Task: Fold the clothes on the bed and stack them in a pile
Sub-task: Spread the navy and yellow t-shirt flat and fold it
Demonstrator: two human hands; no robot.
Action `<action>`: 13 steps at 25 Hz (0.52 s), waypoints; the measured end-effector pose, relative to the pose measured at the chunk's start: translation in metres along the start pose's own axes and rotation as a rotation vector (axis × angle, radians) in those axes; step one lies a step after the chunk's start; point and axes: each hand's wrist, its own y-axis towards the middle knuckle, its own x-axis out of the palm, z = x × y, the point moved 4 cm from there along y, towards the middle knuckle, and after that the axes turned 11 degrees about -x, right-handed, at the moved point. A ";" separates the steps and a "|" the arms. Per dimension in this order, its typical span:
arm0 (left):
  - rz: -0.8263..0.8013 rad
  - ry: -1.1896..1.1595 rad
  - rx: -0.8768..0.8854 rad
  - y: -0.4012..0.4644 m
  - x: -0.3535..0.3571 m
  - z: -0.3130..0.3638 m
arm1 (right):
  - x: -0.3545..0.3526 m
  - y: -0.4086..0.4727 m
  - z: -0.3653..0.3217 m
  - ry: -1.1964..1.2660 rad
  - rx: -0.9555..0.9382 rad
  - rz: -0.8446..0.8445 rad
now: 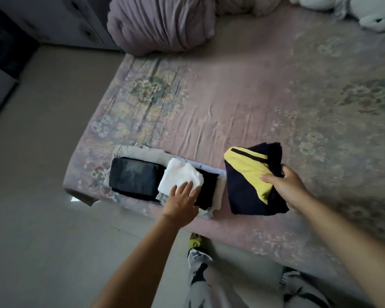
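Navy-yellow garment (251,181) sits pinched in the right grip (285,185), beside the pile (165,176) under the flat left grip (182,198).

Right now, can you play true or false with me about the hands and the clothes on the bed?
1. The right hand holds a folded navy and yellow garment. True.
2. The left hand is curled into a fist. False: its fingers lie flat on the white folded cloth.
3. A black folded item lies left of the white cloth. True.
4. The clothes are stacked on the floor. False: they lie on the bed, near its corner.
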 end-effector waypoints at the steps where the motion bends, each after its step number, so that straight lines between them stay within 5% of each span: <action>1: -0.029 0.048 0.004 0.014 0.009 -0.019 | 0.017 0.000 0.011 0.031 0.034 0.041; 8: -0.063 0.296 0.124 0.101 0.073 -0.075 | 0.085 -0.001 0.072 0.276 0.239 0.240; 13: 0.057 0.254 0.091 0.119 0.102 -0.080 | 0.075 -0.010 0.094 0.419 0.309 0.290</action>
